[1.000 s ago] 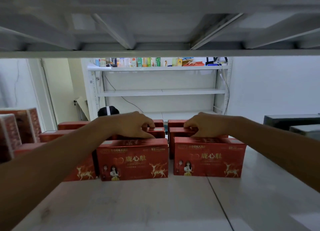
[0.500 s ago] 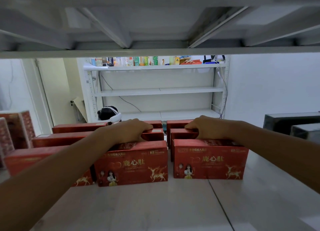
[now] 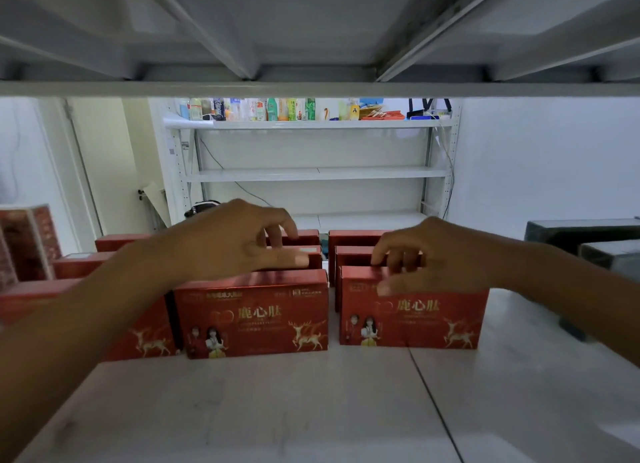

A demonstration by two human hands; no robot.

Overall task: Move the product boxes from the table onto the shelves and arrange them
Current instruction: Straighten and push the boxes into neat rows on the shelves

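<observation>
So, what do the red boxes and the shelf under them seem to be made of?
The red boxes look like glossy printed cardboard: sharp folded edges, a sheen on the top face, gold print. The shelf is pale, smooth and matte, perhaps painted metal or laminated board. A thin seam divides two panels.

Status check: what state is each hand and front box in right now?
Left hand: loosely open above the rear boxes, holding nothing.
Right hand: pinches the top edge of the front right box.
Front right box: upright on the shelf, face forward.
Front middle box: upright, face forward.
</observation>
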